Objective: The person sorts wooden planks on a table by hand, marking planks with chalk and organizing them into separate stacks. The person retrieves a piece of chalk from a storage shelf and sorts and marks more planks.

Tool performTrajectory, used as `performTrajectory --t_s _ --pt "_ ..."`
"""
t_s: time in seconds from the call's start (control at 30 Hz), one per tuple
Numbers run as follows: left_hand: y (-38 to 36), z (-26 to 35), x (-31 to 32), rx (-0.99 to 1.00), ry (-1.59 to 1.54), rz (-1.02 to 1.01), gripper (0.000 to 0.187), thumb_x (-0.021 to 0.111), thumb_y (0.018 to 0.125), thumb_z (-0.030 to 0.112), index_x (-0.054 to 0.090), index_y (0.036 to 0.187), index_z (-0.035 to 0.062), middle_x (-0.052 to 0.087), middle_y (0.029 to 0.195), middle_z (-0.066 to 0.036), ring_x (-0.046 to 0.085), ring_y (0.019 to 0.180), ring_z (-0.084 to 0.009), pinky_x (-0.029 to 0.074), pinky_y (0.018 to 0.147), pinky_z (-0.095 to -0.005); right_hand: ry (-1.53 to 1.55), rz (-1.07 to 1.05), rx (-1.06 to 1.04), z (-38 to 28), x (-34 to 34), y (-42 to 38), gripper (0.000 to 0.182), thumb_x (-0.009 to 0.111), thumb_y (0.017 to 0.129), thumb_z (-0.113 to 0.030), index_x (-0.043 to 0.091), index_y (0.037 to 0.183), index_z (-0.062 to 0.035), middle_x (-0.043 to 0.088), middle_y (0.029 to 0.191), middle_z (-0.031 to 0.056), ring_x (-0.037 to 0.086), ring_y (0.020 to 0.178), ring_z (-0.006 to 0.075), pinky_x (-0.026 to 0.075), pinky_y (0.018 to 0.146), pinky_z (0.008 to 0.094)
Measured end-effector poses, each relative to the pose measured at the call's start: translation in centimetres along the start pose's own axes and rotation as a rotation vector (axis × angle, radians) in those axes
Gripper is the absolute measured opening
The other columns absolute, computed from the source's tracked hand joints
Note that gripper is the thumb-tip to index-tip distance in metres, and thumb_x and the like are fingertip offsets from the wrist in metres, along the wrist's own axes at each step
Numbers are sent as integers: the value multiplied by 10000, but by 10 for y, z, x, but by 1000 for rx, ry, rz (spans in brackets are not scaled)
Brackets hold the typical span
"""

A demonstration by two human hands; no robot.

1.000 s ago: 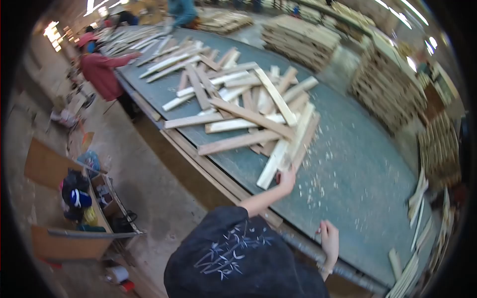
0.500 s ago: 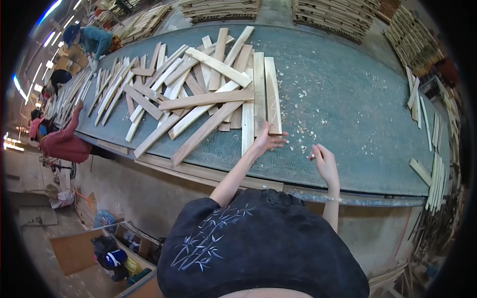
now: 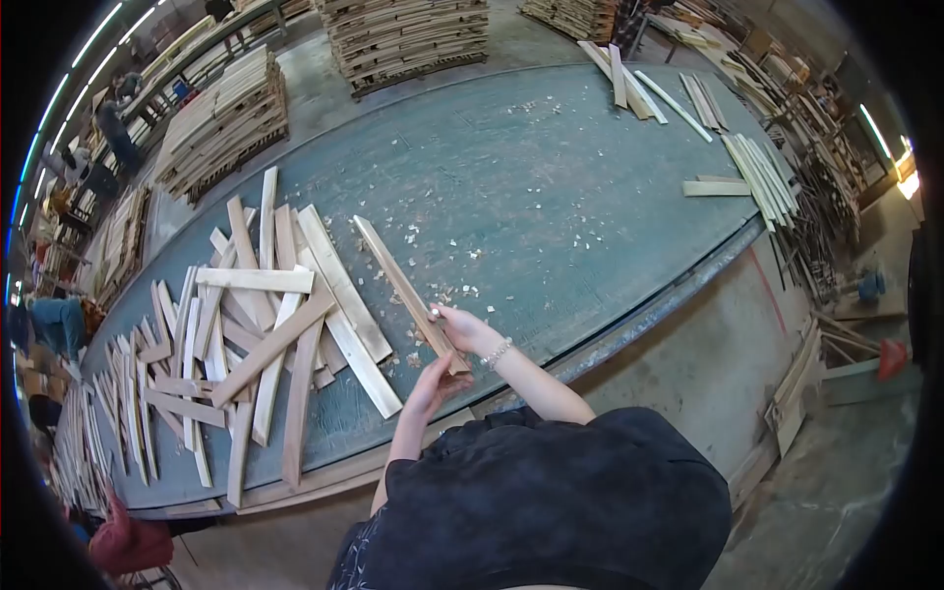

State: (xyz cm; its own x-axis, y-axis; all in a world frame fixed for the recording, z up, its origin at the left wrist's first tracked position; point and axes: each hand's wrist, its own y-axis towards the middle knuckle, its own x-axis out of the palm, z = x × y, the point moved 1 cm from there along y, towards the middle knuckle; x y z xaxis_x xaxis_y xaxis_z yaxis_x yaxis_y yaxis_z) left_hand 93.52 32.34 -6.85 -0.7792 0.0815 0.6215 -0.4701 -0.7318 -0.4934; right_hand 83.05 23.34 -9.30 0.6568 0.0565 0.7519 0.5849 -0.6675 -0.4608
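A narrow wooden slat (image 3: 393,275) points away from me above the green tabletop, tilted on its edge. My left hand (image 3: 431,387) is closed around its near end, with the fingers under the wood. Farther up the same slat, my right hand (image 3: 466,328) grips it from the right side; a bracelet circles that wrist. Left of the held piece lies a jumbled pile of wooden slats (image 3: 265,364), some pale and some brownish. The closest of them is a pale slat (image 3: 364,364) lying slanted beside my left forearm.
Wood chips (image 3: 472,253) are scattered over the green table (image 3: 629,226). Thin pale strips (image 3: 759,177) lie at its right end. Stacked lumber (image 3: 403,44) stands beyond the far edge. A person in a red sleeve (image 3: 128,541) is at the lower left.
My view has swung to the right. One slat has come off the pile's right side and is now held in both hands. My right hand, formerly apart from the wood, has closed on it.
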Motion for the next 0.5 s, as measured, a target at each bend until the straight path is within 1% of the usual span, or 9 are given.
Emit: performTrajectory --t_s 0.03,0.1,0.13,0.23,0.33,0.37,0.4,0.43,0.5 --pt "1 -2 -1 -11 43 -8 369 430 855 337 443 1061 31 572 903 -86 588 758 -168 484 663 -272 5 -3 -6 2 -1 -2 295 409 858 -345 483 701 -107 540 771 94 531 681 212 438 640 344" --pt "1 -5 5 -23 61 8 401 456 839 362 448 1054 24 571 892 -75 583 731 -149 478 648 -251 19 149 35 3 -9 -13 308 402 859 -342 438 651 -117 539 773 92 525 692 220 436 657 351" --pt "2 -6 12 -28 59 14 401 456 839 362 448 1054 24 571 892 -75 583 731 -149 478 648 -251 -3 186 -50 5 -13 -15 283 390 858 -336 450 690 -116 537 775 91 517 701 221 434 649 351" --pt "0 -4 22 -81 309 14 451 487 816 398 448 1075 31 565 886 -54 567 675 -107 461 634 -225 55 232 58 4 -20 -28 266 371 851 -319 465 722 -106 529 823 87 509 684 199 436 621 313" --pt "2 -11 10 -121 443 21 471 493 804 417 460 1076 34 558 888 -80 570 690 -158 459 656 -273 130 274 17 9 -34 -36 257 368 855 -317 462 741 -106 537 783 89 510 648 188 437 588 303" --pt "1 -13 3 18 792 75 472 508 792 408 461 1074 33 552 878 -102 565 724 -195 451 679 -301 137 286 -25 12 -41 -34 244 375 855 -316 457 763 -105 543 750 89 516 631 189 441 574 299" --pt "1 -11 -1 161 1142 127 473 524 780 399 462 1072 33 547 868 -123 560 758 -231 444 701 -330 31 406 -84 7 -28 -44 273 375 862 -304 464 700 -102 512 672 51 497 595 168 446 560 300" --pt "-4 -6 -5 162 1133 144 473 524 780 399 462 1072 33 547 868 -123 560 758 -231 444 701 -330 22 398 -70 5 -23 -46 273 375 862 -304 464 700 -102 512 672 51 497 595 168 446 560 300" --pt "-23 8 -18 356 1459 549 471 574 736 340 453 1087 49 504 911 -152 506 867 -291 419 735 -376 -253 615 -244 5 -22 -50 313 386 868 -287 461 634 -92 467 628 8 448 569 117 408 552 261"
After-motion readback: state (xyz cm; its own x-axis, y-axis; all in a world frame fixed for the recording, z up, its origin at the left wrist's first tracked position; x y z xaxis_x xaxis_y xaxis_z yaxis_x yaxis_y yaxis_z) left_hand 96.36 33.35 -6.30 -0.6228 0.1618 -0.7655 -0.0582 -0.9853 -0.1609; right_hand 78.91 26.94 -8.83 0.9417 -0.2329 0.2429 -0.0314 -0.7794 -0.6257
